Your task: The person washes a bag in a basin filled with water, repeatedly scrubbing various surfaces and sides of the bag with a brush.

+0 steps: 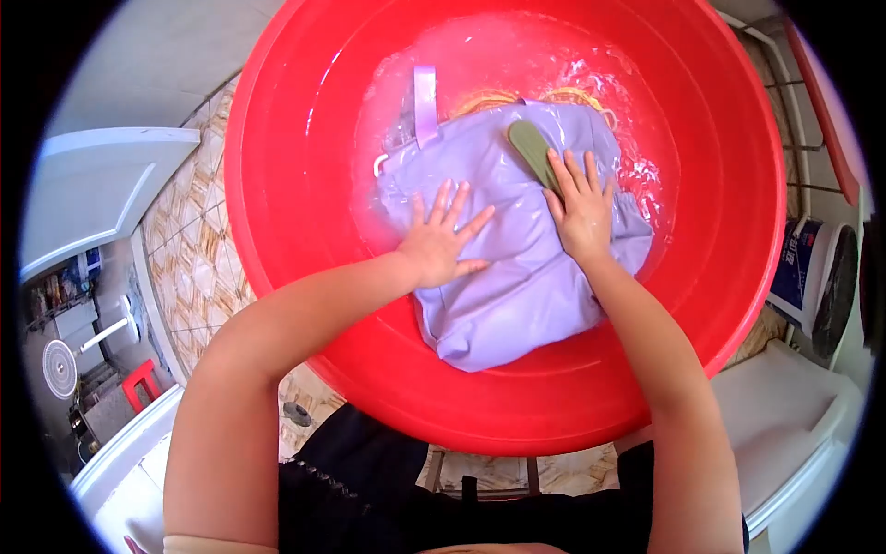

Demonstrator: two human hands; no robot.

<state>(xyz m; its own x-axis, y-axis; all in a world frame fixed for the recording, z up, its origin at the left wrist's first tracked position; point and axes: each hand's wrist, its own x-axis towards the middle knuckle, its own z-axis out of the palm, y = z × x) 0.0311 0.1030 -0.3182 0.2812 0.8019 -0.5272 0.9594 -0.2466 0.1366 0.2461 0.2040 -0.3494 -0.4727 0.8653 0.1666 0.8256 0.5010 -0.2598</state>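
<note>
A light purple fabric bag lies wet in a large red basin with shallow water. One purple strap stands up from its far left edge. My left hand presses flat on the left part of the bag, fingers spread. On the bag's right side rests my right hand, with the end of a green brush between its thumb and index finger. The brush's smooth back faces up; its underside is hidden. Yellowish cords show at the bag's far edge.
Patterned floor tiles surround the basin. A white door stands at the left, with a white fan and a red stool beyond it. A bucket stands close to the basin's right side.
</note>
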